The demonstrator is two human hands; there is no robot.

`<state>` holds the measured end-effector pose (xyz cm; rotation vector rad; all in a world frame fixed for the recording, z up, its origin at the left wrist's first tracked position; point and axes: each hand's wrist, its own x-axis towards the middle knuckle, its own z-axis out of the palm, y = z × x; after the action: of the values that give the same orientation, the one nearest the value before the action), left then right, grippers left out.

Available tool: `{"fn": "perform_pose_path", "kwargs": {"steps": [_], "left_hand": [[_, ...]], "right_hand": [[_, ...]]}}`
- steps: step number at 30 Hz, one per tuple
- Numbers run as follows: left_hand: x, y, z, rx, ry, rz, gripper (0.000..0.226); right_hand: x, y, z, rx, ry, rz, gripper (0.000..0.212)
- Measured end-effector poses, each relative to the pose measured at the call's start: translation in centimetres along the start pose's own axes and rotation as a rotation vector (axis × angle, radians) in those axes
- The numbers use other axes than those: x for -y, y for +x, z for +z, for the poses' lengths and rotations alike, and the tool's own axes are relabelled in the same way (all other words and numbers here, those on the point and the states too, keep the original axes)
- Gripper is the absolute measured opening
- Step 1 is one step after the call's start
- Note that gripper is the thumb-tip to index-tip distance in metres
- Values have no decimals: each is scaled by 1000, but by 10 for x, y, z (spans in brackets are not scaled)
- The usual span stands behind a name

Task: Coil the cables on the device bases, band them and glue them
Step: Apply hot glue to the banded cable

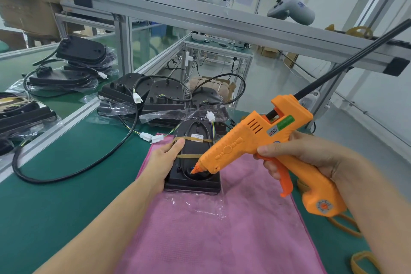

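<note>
1. Head view: the black device base lies flat on the pink cloth, long axis running away from the person, broad square end nearest.
2. Two rubber bands cross the base widthwise.
3. The left hand grips the base's left edge, thumb curled on top.
4. The right hand has its fingers wrapped round the orange glue gun, nozzle angled down-left onto the base's near end.
5. Beyond the base, more bases with loose cables sit on the green surface.
</note>
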<state>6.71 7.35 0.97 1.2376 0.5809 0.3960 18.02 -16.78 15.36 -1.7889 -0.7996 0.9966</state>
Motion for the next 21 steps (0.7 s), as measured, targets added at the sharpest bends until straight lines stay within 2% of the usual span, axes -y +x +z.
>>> {"fn": "perform_pose_path", "kwargs": {"steps": [3,7,14,21], "left_hand": [[0,0,0,1,-5,-4,33],[1,1,-1,3,-19,-13,33],[2,2,0,2,-25,-8,32],[3,3,-1,3,-12,-4,30]], "right_hand": [[1,1,2,-1,4,1,24],[0,2,1,-22,-7,3,38],[-3,2,-3,-38,10,9,41],[-3,3,0,-53,29,-17,31]]}}
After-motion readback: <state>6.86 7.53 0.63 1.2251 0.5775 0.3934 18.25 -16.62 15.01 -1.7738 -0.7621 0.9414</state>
